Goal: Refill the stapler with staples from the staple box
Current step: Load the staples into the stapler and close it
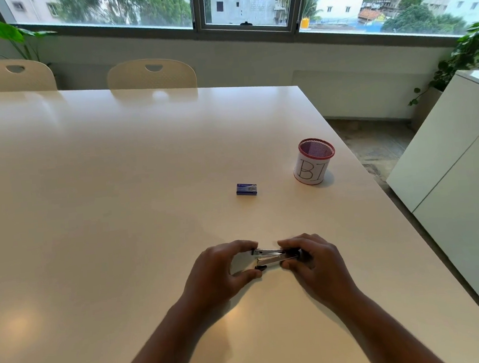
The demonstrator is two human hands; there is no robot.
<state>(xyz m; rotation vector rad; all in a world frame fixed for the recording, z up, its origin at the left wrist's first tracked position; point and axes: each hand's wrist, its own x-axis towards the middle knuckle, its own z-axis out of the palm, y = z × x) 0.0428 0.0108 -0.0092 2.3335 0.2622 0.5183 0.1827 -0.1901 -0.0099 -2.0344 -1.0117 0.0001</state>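
Note:
A small black and silver stapler (271,257) is held just above the white table (117,192), near its front edge. My left hand (226,272) pinches its left end between thumb and fingers. My right hand (315,261) grips its right end. The stapler looks spread apart, with a metal strip showing between its two arms. A small blue staple box (246,189) lies closed on the table, well beyond the hands and apart from them.
A red mesh cup (314,161) with a white paper label stands to the right of the box, near the table's right edge. Two beige chairs (152,74) stand at the far side. A white cabinet (456,162) is on the right.

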